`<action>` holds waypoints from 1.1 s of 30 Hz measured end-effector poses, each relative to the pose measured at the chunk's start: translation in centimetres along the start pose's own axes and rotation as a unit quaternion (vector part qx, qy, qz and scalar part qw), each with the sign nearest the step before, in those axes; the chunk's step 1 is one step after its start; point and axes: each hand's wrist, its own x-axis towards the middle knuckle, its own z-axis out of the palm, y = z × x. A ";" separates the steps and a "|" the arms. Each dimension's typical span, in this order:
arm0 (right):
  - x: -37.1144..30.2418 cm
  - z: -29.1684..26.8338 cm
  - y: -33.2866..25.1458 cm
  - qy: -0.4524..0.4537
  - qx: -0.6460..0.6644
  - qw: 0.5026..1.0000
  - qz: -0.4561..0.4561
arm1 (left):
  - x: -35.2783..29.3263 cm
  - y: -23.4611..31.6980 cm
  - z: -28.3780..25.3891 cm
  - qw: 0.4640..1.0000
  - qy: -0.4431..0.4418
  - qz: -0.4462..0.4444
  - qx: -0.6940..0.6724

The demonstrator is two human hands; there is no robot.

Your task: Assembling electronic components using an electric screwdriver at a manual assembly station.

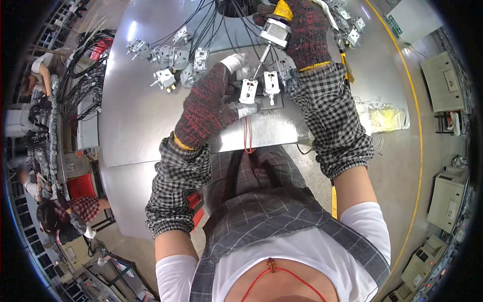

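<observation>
My right hand (308,38), in a dark red-and-black knit glove, is wrapped round an electric screwdriver (275,32) with a yellow and silver body. Its long thin bit (262,62) slants down to the upper end of a small white plug housing (249,91). My left hand (204,108), gloved alike with pale fingertip covers, closes on that housing, with the thumb at its lower end and other fingers along its left. Just to the right stands a second white housing (271,82) with a metal prong at its lower end. Both rest over a small dark base at the metal table's near edge.
Several grey-white plug units (173,57) with black cables (201,25) lie to the left on the metal table (131,121). More units (352,32) sit at the far right. A reddish cord loop (247,136) hangs off the near edge. Other people work at the far left.
</observation>
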 end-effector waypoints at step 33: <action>-6.6 -2.5 -1.7 -0.107 -0.100 0.988 -0.054 | 0.5 -0.4 0.4 0.998 0.021 -0.024 0.061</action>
